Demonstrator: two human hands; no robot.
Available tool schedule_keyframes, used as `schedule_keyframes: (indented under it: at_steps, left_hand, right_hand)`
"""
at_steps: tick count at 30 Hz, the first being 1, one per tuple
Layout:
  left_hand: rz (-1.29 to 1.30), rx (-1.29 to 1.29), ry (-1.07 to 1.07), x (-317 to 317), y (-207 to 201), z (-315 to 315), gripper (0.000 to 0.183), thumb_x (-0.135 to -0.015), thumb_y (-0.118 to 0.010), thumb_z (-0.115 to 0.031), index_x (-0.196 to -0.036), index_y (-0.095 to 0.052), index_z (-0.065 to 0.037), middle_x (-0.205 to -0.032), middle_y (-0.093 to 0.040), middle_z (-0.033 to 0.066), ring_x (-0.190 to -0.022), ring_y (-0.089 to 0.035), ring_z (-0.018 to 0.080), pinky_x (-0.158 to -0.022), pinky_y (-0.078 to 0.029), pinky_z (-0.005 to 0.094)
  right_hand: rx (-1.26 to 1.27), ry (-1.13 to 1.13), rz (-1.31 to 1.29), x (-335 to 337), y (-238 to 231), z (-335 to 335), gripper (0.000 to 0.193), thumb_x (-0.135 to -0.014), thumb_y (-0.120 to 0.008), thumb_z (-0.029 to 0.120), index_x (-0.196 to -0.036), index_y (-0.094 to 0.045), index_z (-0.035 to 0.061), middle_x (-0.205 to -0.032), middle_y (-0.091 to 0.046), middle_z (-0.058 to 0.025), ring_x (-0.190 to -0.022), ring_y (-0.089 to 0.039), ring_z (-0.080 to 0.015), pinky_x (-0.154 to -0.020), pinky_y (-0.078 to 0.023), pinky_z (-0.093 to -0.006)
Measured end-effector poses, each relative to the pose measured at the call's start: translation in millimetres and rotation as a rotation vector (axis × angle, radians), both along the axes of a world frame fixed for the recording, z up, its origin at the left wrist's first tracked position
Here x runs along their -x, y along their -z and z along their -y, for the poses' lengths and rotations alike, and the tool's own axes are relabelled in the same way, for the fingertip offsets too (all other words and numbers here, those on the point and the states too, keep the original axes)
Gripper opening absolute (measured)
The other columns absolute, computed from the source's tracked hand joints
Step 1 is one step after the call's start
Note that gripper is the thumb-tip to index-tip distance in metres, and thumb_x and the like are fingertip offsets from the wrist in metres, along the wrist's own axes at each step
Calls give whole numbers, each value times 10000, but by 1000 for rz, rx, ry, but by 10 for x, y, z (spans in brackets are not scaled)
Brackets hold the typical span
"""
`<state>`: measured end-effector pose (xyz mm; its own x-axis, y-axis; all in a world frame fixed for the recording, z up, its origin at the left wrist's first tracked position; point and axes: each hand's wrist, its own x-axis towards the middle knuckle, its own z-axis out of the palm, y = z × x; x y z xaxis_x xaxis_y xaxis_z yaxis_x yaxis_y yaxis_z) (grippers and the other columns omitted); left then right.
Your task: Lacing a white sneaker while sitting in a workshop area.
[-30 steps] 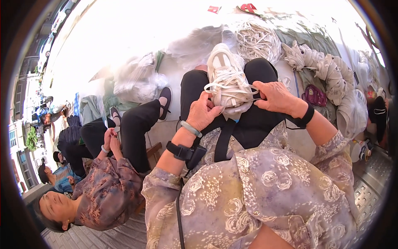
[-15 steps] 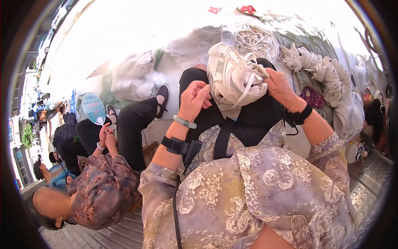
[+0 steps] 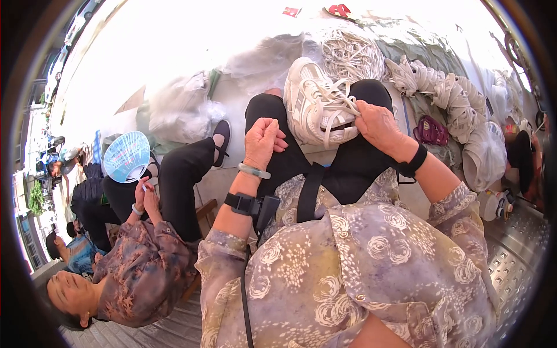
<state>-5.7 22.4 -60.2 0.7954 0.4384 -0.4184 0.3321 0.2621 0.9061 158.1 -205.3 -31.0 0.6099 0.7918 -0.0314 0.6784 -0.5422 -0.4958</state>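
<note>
A white sneaker (image 3: 316, 107) with grey trim and loose white laces rests between my knees, its dark opening partly visible on the near right side. My right hand (image 3: 383, 129) is closed at the sneaker's right edge, fingers pinching it beside the laces. Above my left thigh, apart from the sneaker, my left hand (image 3: 266, 141) has its fingers curled and pressed together; whatever they may hold is hidden.
A heap of white laces (image 3: 353, 55) lies beyond my knees. Several bundled white shoes (image 3: 455, 95) form a row at the right, near a purple item (image 3: 430, 131). Clear plastic bags (image 3: 181, 110) lie at the left. A person beside me holds a blue fan (image 3: 126, 156).
The sneaker has turned slightly between my knees, and my right hand has shifted a little left and down with it. The neighbour's fan has swung to face more fully.
</note>
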Motion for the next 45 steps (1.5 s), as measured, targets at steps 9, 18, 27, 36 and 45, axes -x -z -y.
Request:
schedule_keyframes:
  at_steps: [9,18,27,36,45]
  left_hand:
    - [-11,-160,104,-27,51,71,207,-917,-520,-231,-936,-552,-28,-728,-597,45,-539,-570,87,-467,-462,185]
    - [-8,-178,107,13,54,62,179,-907,-527,-194,-927,-554,-17,-730,-602,42,-543,-566,76,-463,-457,176]
    - [39,-167,96,16,87,64,115,-876,-550,-110,-912,-553,-1,-693,-600,52,-519,-574,88,-451,-465,194]
    - [21,-180,113,18,110,58,110,-882,-542,-110,-927,-550,-10,-723,-611,57,-528,-573,82,-454,-462,177]
    - [63,-120,101,28,99,23,113,-884,-541,-118,-914,-554,-9,-702,-610,59,-525,-576,85,-459,-460,179]
  right_hand:
    - [23,-169,-63,29,51,-174,462,-732,-583,161,-1120,-398,-7,-973,-545,-206,-873,-573,-387,-771,-451,-435]
    - [114,-254,43,25,61,-348,540,-697,-622,129,-1141,-353,-23,-896,-550,-221,-788,-591,-387,-692,-482,-442]
    - [195,-279,-47,-159,114,-422,699,-653,-632,114,-1253,-295,-12,-992,-531,-239,-907,-556,-396,-770,-458,-428]
    - [-1,-287,-20,-231,268,-411,481,-665,-633,128,-1058,-385,3,-904,-566,-227,-889,-561,-397,-774,-447,-436]
    - [-138,-116,-231,-399,117,-277,514,-686,-657,93,-1146,-455,-14,-1026,-599,-200,-969,-591,-303,-833,-456,-338]
